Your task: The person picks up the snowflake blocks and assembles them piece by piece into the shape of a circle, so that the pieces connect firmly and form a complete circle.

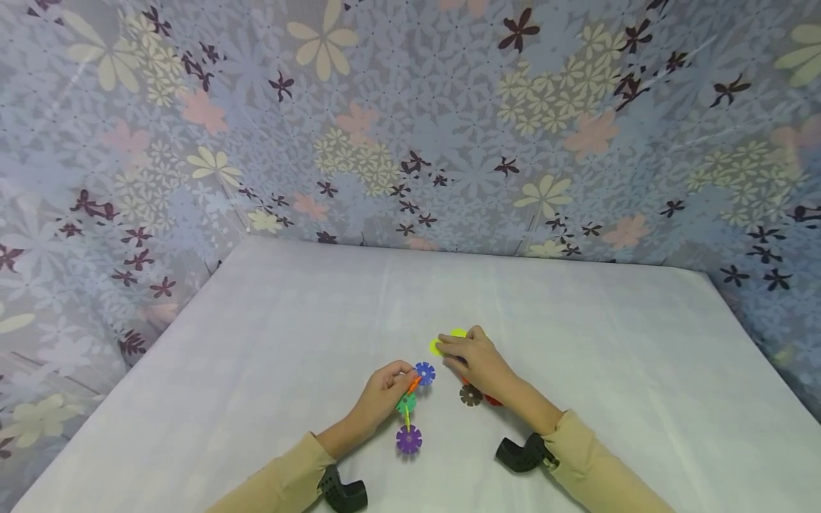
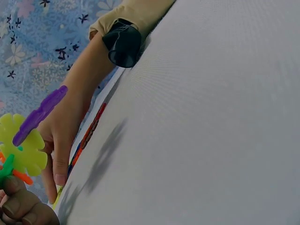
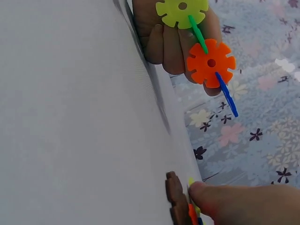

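The left hand [image 1: 380, 394] pinches a disc chain [image 1: 409, 439]; the right hand [image 1: 479, 363] reaches yellow discs [image 1: 458, 333] (grip unclear). A sideways tug could pop the chain apart.

We see soft, even light over the tabletop [image 1: 308, 313] in the head view; the wrist views look dimmer, with blurry shadows [image 2: 106, 154] near the tabletop's edge.
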Motion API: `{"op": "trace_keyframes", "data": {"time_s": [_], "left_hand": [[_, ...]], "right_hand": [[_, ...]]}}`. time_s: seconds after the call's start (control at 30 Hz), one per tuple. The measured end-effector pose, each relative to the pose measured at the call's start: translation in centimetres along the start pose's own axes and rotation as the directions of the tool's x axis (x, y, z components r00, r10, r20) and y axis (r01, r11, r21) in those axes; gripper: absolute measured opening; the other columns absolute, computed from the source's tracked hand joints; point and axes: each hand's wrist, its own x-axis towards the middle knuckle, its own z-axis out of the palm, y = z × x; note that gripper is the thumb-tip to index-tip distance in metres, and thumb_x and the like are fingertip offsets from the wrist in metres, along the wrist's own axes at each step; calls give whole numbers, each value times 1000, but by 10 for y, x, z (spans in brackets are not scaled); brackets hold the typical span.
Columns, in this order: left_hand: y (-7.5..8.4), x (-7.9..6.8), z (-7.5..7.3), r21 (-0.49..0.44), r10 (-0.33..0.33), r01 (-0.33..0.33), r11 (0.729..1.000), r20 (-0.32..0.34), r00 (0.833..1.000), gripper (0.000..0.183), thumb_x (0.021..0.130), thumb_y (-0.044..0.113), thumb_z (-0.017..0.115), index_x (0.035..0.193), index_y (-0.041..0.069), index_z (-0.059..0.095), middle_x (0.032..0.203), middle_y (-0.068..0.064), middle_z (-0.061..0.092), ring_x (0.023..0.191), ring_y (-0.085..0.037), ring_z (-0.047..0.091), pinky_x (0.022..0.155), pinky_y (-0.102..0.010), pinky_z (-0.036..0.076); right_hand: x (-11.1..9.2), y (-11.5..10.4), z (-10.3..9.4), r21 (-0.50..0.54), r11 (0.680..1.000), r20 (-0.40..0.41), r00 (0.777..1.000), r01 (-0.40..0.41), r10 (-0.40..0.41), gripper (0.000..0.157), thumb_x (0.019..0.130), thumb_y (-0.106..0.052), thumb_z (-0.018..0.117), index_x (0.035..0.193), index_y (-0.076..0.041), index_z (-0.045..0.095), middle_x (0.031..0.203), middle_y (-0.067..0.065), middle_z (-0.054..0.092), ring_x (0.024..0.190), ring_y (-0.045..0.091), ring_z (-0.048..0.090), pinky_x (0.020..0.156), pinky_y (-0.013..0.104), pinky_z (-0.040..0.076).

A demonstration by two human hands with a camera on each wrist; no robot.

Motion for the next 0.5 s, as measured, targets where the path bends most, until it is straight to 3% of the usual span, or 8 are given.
{"op": "trace_keyframes", "data": {"time_s": [0.27,0.37,0.5], "left_hand": [[2,1,1,28,2,-2,1000,5,1000,15,93,0,43,91,-14,50,53,3,40,46,-3,35,44,-15,30],[2,0,1,31,1,-1,1000,3,1000,15,93,0,43,91,-14,50,54,3,39,46,-3,35,45,-15,30],[2,0,3,21,-7,7,1000,-2,1000,15,93,0,43,90,-14,49,54,3,39,47,-4,35,45,-16,31]], "right_hand": [[5,-6,4,67,996,-30,998,-59,61,8,74,-12,73,80,-8,69,94,4,64,74,15,39,62,27,36],[7,-9,3,120,982,0,989,-144,145,17,72,-9,74,87,-7,67,88,2,63,74,15,39,63,28,38],[7,-10,-2,221,941,71,967,-256,246,31,70,-7,75,98,-4,63,84,-2,59,76,14,42,64,28,41]]}}
